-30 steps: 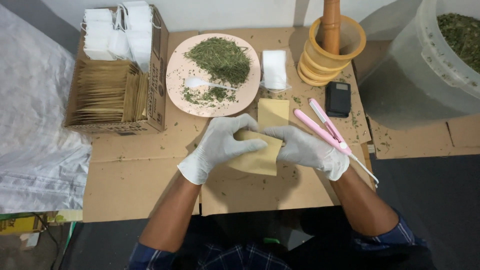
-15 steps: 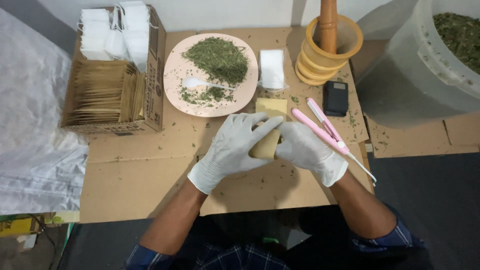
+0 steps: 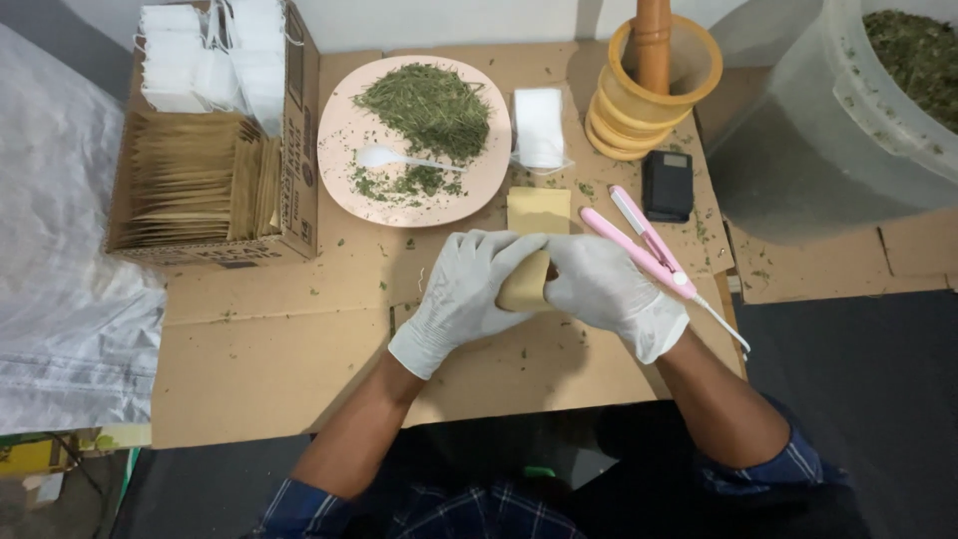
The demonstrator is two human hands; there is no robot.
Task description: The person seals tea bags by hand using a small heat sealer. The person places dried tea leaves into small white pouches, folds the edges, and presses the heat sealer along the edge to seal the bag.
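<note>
Both my hands wear white gloves and meet over the cardboard-covered table. My left hand [image 3: 467, 297] and my right hand [image 3: 607, 291] pinch a small tan paper pouch [image 3: 524, 282] between them, holding it upright and squeezed open. Another flat tan pouch [image 3: 538, 210] lies just beyond my fingers. A pink plate [image 3: 344, 130] behind it carries dried green herb [image 3: 431, 100] and a white spoon [image 3: 384, 157]. A pink heat sealer [image 3: 644, 240] lies beside my right hand.
A cardboard box [image 3: 299, 120] at the left holds several tan pouches and white filter bags. A stack of white bags [image 3: 539, 128], a yellow mortar with wooden pestle [image 3: 644, 85], a black device [image 3: 667, 186] and a large tub of herb [image 3: 878, 90] stand at the back right.
The pouch lay flatter and wider under my hands a second ago; now both hands have closed in and squeezed it narrow and upright. The view has shifted slightly.
</note>
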